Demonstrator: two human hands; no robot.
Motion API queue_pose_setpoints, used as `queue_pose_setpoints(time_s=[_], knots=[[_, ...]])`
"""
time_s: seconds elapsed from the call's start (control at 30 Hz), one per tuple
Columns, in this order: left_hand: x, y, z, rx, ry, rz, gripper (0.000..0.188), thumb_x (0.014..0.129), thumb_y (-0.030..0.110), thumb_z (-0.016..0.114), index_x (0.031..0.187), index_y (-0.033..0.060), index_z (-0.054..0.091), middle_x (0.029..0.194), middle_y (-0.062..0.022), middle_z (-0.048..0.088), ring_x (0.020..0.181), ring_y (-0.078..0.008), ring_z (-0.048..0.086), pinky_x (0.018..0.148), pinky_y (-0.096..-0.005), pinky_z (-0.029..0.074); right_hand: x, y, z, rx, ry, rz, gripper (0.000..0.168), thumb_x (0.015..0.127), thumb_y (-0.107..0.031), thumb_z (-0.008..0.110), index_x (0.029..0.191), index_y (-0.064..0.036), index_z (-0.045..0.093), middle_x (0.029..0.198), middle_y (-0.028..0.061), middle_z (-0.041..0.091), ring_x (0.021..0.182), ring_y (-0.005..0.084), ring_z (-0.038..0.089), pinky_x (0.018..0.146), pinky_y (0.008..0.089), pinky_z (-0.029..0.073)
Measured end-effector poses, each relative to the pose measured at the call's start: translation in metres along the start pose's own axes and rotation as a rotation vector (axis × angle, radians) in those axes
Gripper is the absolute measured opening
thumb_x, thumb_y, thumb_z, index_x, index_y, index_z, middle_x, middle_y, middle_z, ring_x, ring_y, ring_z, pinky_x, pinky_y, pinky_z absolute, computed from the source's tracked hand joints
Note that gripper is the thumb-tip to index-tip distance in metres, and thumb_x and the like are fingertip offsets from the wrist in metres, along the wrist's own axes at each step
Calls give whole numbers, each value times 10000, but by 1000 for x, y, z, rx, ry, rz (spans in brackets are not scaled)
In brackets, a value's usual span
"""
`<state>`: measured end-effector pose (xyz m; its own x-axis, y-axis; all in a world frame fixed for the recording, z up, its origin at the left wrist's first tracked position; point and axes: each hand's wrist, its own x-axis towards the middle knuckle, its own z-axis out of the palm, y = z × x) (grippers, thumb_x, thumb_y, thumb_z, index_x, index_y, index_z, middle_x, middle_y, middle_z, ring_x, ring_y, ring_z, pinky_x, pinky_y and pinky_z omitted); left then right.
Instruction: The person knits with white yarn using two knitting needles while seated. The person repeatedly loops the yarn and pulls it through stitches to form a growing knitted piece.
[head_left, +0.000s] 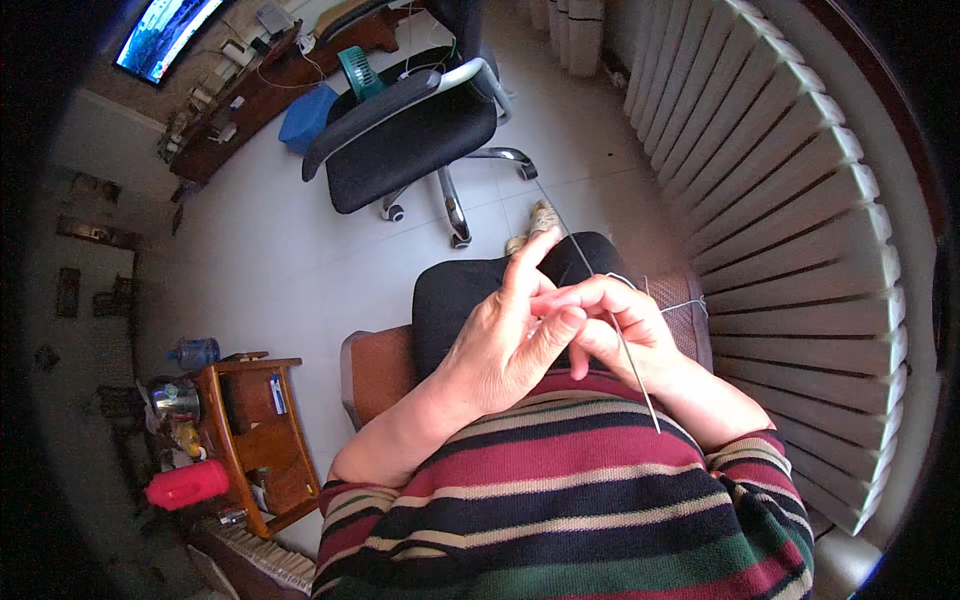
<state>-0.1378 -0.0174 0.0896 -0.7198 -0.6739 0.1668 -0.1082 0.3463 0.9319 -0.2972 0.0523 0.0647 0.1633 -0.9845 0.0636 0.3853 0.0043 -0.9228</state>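
A thin, straight knitting needle (636, 365) slants across my right hand (630, 322), which grips it near its middle. One end points beyond my knees, the other towards my striped sweater. White yarn (681, 305) loops by the right knuckles and runs to the seat's right side. My left hand (495, 337) meets the right fingertips above my lap. Its index finger stretches forward and its thumb lies near the right fingers. Whatever may be between the left fingers is hidden. Black trousers (450, 300) cover my legs below.
I sit on a brown seat (381, 375). A white radiator (787, 247) runs close along the right. Ahead stands a black swivel chair (412, 146) with a green fan (360, 73), a blue box (308, 118) beside it. A wooden cabinet (259, 442) is at left.
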Motion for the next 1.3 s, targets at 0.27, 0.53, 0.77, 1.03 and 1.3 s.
queue_pose_setpoints(time_s=[0.27,0.53,0.77,1.03,1.3], knots=[[2,-5,-11,-24,-53,-162,674,937,459,402,1369,-23,213,861,-89,535,784,-137,526,735,-271,435,9,10,0,-175,45,-21,185,846,-116,641,989,-21,572,634,-37,549,552,20,514,495,179,402],[3,-13,-3,-67,-35,-144,638,924,399,493,1349,-12,252,777,-66,517,602,-91,493,558,-229,419,17,3,-10,-556,77,-388,146,784,-98,686,912,-37,649,714,45,617,571,79,544,528,221,434],[0,-3,-10,-353,-75,-328,398,953,282,463,1222,-5,407,810,-39,529,608,-63,479,562,-199,409,12,0,-11,-375,62,-250,99,841,-98,636,882,-8,636,761,34,642,671,51,582,598,196,458],[-18,-2,-8,-367,44,-283,122,867,-3,565,987,-19,548,847,-24,585,684,-15,534,579,-151,419,8,8,-12,-214,82,-66,111,847,-103,634,921,-20,626,604,-62,505,564,-1,419,511,171,346],[-16,-3,-9,-283,50,-278,119,855,-9,576,974,-21,571,808,-13,573,635,-8,521,553,-146,413,8,13,-12,-308,108,-63,106,826,-115,659,870,-26,623,558,-78,465,541,-4,395,498,172,336]])
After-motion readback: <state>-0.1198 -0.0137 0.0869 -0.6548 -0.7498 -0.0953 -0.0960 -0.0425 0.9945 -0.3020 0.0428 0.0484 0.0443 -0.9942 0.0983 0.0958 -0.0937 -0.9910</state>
